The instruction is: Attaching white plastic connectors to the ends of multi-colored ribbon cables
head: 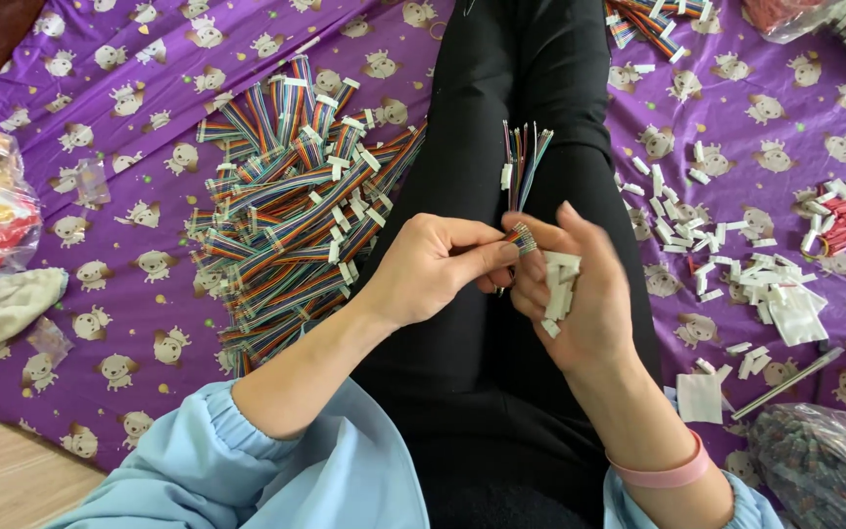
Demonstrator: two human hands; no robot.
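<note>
My left hand pinches one end of a short multicoloured ribbon cable between thumb and forefinger. My right hand meets it at that end and also holds a cluster of small white plastic connectors in its palm. Both hands hover over my lap in black trousers. Another ribbon cable with a white connector lies on my leg just beyond the hands.
A big heap of rainbow ribbon cables lies on the purple patterned cloth to the left. Loose white connectors are scattered to the right, beside a thin metal rod and plastic bags.
</note>
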